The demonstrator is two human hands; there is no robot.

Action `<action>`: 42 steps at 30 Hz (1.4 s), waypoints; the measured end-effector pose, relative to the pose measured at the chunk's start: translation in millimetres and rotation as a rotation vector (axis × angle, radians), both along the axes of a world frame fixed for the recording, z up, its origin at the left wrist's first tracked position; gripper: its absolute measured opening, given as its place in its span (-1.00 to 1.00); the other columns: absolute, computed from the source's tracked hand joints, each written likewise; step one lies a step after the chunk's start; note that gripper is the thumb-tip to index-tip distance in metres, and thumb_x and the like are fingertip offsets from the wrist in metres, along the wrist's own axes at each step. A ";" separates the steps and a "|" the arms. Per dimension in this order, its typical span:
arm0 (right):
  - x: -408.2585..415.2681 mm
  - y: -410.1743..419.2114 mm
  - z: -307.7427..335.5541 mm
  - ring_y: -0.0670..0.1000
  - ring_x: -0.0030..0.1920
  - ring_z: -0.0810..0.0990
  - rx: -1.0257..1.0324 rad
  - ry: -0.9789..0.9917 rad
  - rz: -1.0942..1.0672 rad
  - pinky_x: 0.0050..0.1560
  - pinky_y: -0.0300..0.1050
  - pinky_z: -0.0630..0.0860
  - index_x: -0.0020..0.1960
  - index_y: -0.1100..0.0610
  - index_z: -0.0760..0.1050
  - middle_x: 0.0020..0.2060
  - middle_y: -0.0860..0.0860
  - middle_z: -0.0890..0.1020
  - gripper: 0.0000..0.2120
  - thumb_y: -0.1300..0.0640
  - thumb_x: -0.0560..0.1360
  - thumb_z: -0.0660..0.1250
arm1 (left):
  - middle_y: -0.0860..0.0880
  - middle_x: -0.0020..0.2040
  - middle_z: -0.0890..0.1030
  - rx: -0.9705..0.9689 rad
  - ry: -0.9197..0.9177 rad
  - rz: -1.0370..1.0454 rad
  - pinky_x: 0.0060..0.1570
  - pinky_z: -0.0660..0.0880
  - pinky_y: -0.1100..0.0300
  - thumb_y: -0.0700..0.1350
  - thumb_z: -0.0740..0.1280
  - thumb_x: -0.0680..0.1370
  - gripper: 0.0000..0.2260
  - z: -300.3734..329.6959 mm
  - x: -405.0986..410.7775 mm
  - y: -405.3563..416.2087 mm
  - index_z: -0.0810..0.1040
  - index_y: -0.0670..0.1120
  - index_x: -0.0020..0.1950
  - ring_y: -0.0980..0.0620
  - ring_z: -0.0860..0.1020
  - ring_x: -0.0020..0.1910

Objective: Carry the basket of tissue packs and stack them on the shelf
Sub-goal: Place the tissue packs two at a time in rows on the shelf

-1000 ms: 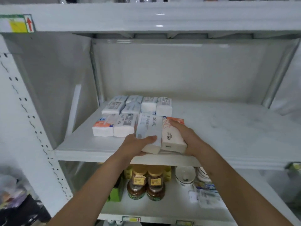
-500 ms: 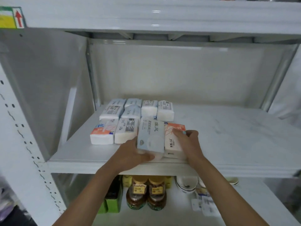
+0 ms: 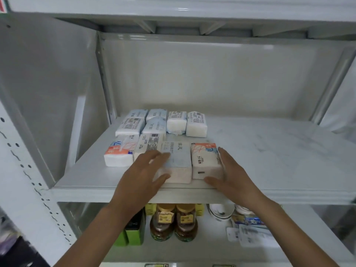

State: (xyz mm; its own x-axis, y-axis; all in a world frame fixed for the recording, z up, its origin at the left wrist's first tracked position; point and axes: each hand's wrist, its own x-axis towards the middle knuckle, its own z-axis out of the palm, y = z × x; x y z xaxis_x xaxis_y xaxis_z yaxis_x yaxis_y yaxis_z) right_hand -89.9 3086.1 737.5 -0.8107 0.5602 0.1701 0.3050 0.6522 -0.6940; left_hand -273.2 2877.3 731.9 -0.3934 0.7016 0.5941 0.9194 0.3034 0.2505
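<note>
Item: two front tissue packs, the blue-topped pack (image 3: 176,162) and the orange-printed pack (image 3: 207,162), lying side by side and touching on the shelf (image 3: 269,151), near its front lip.
Long axis: both run front to back, short white ends facing the person.
Relation to hands: packs lie between the two hands and just ahead of them; left hand (image 3: 142,174) at the blue-topped pack's left flank, right hand (image 3: 231,174) at the orange-printed pack's right flank. Each hand is nearest its own pack.
Left hand state: fingers spread and nearly straight, tips over the pack's top edge, thumb by its front end; gripping nothing.
Right hand state: fingers straight along the pack's side, thumb under the front corner; contact looks light, no grip visible.
Judgement: placement appears finished or at the squaring-up stage; any further nudge would go straight back along the long axis.
Material: soft plastic film wrap, faintly glossy, over compressible paper; rounded brick shape, likely to dent under pressure.
Neighbouring stock: other tissue packs (image 3: 146,132) in rows behind and to the left, same orientation.
Shelf: white painted metal, scuffed; the right part bare.
Below: amber jars (image 3: 173,222), green tins (image 3: 134,234), white bowls (image 3: 220,211).
Basket: not in view.
</note>
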 end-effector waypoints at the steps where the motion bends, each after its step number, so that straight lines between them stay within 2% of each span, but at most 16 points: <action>1: 2.2 -0.4 -0.6 -0.30 0.38 0.37 0.081 -0.013 -0.012 0.46 -0.22 0.34 0.51 -0.22 0.18 0.42 -0.38 0.34 -0.31 -0.06 0.51 0.47 | -0.06 0.35 0.59 -0.024 0.132 -0.050 0.24 0.58 0.02 -0.04 0.50 0.52 -0.55 -1.4 -0.2 1.8 0.57 0.00 0.41 -0.07 0.56 0.32; 3: 2.5 1.0 -3.9 -0.15 0.54 0.21 0.223 -0.003 -0.050 0.53 -0.21 0.17 0.59 -0.09 0.25 0.57 -0.26 0.21 -0.33 -0.03 0.56 0.43 | -0.13 0.27 0.65 -0.044 0.308 -0.121 0.15 0.63 0.01 -0.16 0.48 0.54 -0.66 -1.7 -1.2 9.1 0.65 -0.08 0.32 -0.13 0.63 0.22; 6: -1.4 8.9 -10.9 -0.12 0.47 0.37 0.347 0.086 -0.033 0.48 -0.34 0.24 0.46 -0.02 0.50 0.48 -0.15 0.42 -0.55 0.05 0.58 0.43 | -0.16 0.16 0.71 -0.109 0.345 -0.128 0.04 0.68 -0.03 -0.26 0.56 0.45 -0.65 2.9 -4.9 23.5 0.70 -0.14 0.22 -0.16 0.69 0.10; 8: -8.2 16.5 -11.9 -0.10 0.44 0.42 0.352 0.054 -0.033 0.38 -0.56 0.10 0.44 0.00 0.53 0.44 -0.11 0.49 -0.58 0.07 0.59 0.42 | -0.17 0.12 0.73 -0.164 0.356 -0.117 0.00 0.70 -0.05 -0.30 0.61 0.36 -0.60 5.1 -11.8 34.9 0.71 -0.14 0.18 -0.17 0.71 0.06; 9: -12.9 20.7 -11.3 -0.08 0.44 0.42 0.356 0.046 -0.031 0.38 -0.55 0.08 0.44 0.01 0.53 0.44 -0.09 0.50 -0.59 0.08 0.59 0.42 | -0.17 0.09 0.74 -0.195 0.366 -0.103 -0.04 0.70 -0.04 -0.33 0.63 0.32 -0.57 6.3 -15.4 40.7 0.72 -0.14 0.17 -0.17 0.72 0.03; 13: -31.4 33.5 -4.1 0.01 0.48 0.43 0.345 0.045 -0.018 0.50 -0.19 0.23 0.43 0.08 0.54 0.45 -0.01 0.52 -0.60 0.13 0.60 0.41 | -0.14 0.05 0.75 -0.337 0.375 -0.008 -0.21 0.70 0.00 -0.39 0.65 0.20 -0.45 14.1 -27.2 63.4 0.73 -0.13 0.16 -0.16 0.75 -0.06; 16: -46.6 40.9 3.1 0.08 0.47 0.46 0.361 0.022 -0.016 0.50 -0.10 0.27 0.43 0.15 0.54 0.44 0.06 0.54 -0.60 0.16 0.60 0.40 | -0.11 0.21 0.66 -0.415 0.314 0.002 0.01 0.67 -0.04 -0.28 0.45 0.50 -0.59 21.8 -33.5 78.9 0.59 -0.11 0.34 -0.17 0.67 0.12; 19: -64.3 51.1 6.7 0.16 0.38 0.54 0.363 0.000 -0.029 0.40 -0.07 0.37 0.39 0.20 0.57 0.38 0.11 0.60 -0.61 0.20 0.58 0.42 | -0.07 0.26 0.59 -0.483 0.311 0.046 0.16 0.55 0.01 -0.11 0.28 0.61 -0.66 30.8 -37.7 92.7 0.49 -0.11 0.39 -0.14 0.59 0.20; 22: -79.9 61.5 5.7 0.20 0.29 0.60 0.336 -0.027 -0.058 0.23 -0.13 0.42 0.37 0.18 0.59 0.32 0.11 0.64 -0.63 0.20 0.56 0.43 | -0.08 0.39 0.50 -0.567 0.270 0.070 0.31 0.47 -0.01 -0.02 0.26 0.63 -0.55 37.0 -43.8 102.7 0.39 -0.12 0.50 -0.12 0.50 0.34; 24: -87.8 68.1 3.8 0.21 0.27 0.61 0.322 -0.035 -0.073 0.11 -0.23 0.36 0.37 0.17 0.59 0.32 0.12 0.65 -0.62 0.20 0.57 0.43 | -0.09 0.46 0.45 -0.602 0.212 0.080 0.36 0.45 -0.04 0.03 0.25 0.64 -0.52 38.5 -47.8 107.0 0.34 -0.12 0.53 -0.12 0.45 0.40; 28: -97.8 77.6 2.7 0.21 0.24 0.61 0.298 -0.025 -0.085 0.03 -0.32 0.26 0.37 0.16 0.59 0.31 0.15 0.64 -0.63 0.21 0.57 0.42 | -0.10 0.52 0.38 -0.631 0.136 0.074 0.42 0.39 -0.07 0.09 0.23 0.65 -0.48 41.9 -52.7 114.5 0.30 -0.12 0.55 -0.12 0.39 0.47; 31: -105.1 83.2 5.0 0.23 0.26 0.59 0.315 -0.075 -0.087 0.06 -0.28 0.28 0.40 0.15 0.57 0.31 0.19 0.63 -0.62 0.21 0.59 0.40 | -0.10 0.52 0.38 -0.604 0.081 0.051 0.43 0.37 -0.06 0.09 0.24 0.65 -0.47 42.8 -57.1 116.2 0.30 -0.11 0.56 -0.11 0.38 0.48; 34: -114.6 88.0 11.9 0.25 0.32 0.54 0.359 -0.191 -0.087 0.26 -0.13 0.41 0.46 0.09 0.52 0.37 0.21 0.57 -0.59 0.20 0.61 0.36 | -0.07 0.41 0.41 -0.586 0.064 0.048 0.32 0.41 -0.03 0.09 0.28 0.62 -0.49 39.8 -60.7 117.2 0.32 -0.10 0.51 -0.09 0.42 0.38; 37: -120.5 86.3 27.3 0.26 0.27 0.52 0.388 -0.331 -0.054 0.14 -0.09 0.45 0.42 0.12 0.52 0.35 0.23 0.53 -0.61 0.22 0.60 0.29 | -0.08 0.49 0.34 -0.637 0.034 0.055 0.40 0.36 -0.09 0.20 0.30 0.58 -0.37 41.9 -65.5 117.7 0.27 -0.08 0.54 -0.12 0.31 0.48; 39: -121.5 76.7 43.7 0.22 0.26 0.53 0.438 -0.381 -0.033 0.08 -0.13 0.43 0.40 0.13 0.50 0.33 0.20 0.52 -0.62 0.10 0.60 0.33 | -0.08 0.61 0.22 -0.658 0.003 0.062 0.52 0.23 -0.14 0.26 0.28 0.57 -0.29 47.8 -65.0 114.7 0.19 -0.07 0.60 -0.15 0.13 0.61; 42: -129.2 60.0 61.0 0.15 0.43 0.42 0.518 -0.388 -0.009 0.33 0.04 0.42 0.53 0.09 0.33 0.46 0.08 0.45 -0.34 -0.24 0.57 0.33 | -0.09 0.67 0.13 -0.587 -0.075 0.094 0.55 0.13 -0.11 0.21 0.30 0.60 -0.27 58.3 -64.1 105.9 0.13 -0.09 0.65 -0.12 0.04 0.66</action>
